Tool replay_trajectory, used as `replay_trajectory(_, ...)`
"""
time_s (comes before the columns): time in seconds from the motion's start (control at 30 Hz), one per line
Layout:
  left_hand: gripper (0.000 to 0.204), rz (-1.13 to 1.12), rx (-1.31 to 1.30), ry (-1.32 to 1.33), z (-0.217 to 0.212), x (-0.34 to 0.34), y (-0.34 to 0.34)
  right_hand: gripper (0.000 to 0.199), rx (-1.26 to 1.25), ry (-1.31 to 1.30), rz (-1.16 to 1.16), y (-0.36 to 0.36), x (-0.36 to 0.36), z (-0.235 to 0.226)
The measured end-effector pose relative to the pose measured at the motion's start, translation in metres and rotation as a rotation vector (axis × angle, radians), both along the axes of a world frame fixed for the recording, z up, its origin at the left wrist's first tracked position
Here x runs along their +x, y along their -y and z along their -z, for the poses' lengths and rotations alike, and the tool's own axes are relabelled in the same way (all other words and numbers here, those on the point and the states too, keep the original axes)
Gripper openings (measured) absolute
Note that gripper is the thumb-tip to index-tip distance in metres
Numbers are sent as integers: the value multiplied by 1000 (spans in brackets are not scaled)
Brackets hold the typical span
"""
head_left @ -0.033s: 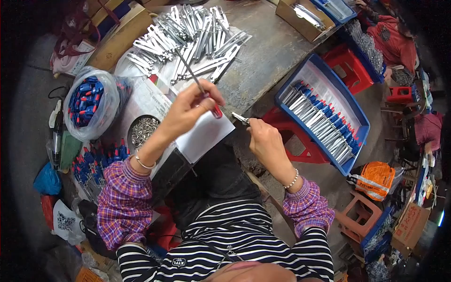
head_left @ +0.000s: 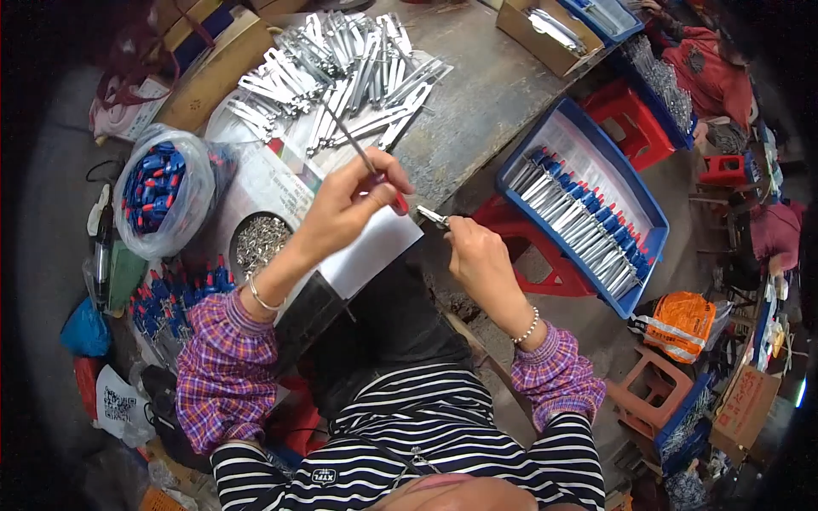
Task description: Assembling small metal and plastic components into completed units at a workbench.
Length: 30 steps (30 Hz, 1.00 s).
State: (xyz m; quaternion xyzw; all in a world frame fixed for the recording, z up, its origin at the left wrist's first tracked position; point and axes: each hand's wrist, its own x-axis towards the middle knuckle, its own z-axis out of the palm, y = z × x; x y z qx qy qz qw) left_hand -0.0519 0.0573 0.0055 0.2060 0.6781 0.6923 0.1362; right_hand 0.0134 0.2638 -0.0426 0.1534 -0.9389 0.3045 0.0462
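My left hand (head_left: 354, 204) is closed around a screwdriver (head_left: 349, 136) with a red handle, its long thin shaft slanting up and left over the table. My right hand (head_left: 484, 262) pinches a small metal piece (head_left: 432, 215), whose tip points toward the screwdriver's handle without touching it. The fingers hide the rest of that piece. Beneath my left hand lies a white sheet (head_left: 368, 260) at the table's near edge. Beyond it, many slim silvery metal parts (head_left: 366, 77) are heaped. Small metal fittings (head_left: 260, 241) fill a round dish left of my left wrist.
A blue tray (head_left: 538, 121) of metal tools with blue-and-red ends rests on a red stool (head_left: 558, 277) at the right. A clear bag (head_left: 194, 204) of blue-and-red pieces stands left, above more blue-handled tools (head_left: 175, 298). An open cardboard box (head_left: 524, 30) sits at the far edge.
My left hand and the screwdriver handle have shifted slightly right, closer to the metal piece. My right hand keeps its pinch almost in place.
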Motion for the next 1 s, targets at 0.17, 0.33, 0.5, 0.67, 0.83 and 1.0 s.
replay_trajectory(0.17,20,-84,252,-381,-20,14,-40,13,-72,-38,-4,-3,2,3)
replay_trajectory(0.33,21,39,-139,-176,25,7,-38,16,-48,-18,41,3,5,9)
replay_trajectory(0.5,15,10,-5,-47,9,3,-20,12,-149,-32,38,6,6,24)
replay_trajectory(0.67,22,-39,-444,-294,-12,-7,17,8,-209,-36,20,0,5,23)
replay_trajectory(0.83,25,-68,-644,-520,-24,-8,57,12,-273,-44,-1,-2,3,16)
replay_trajectory(1.0,15,-138,-696,-549,-23,-7,82,12,-342,73,-14,-4,16,4)
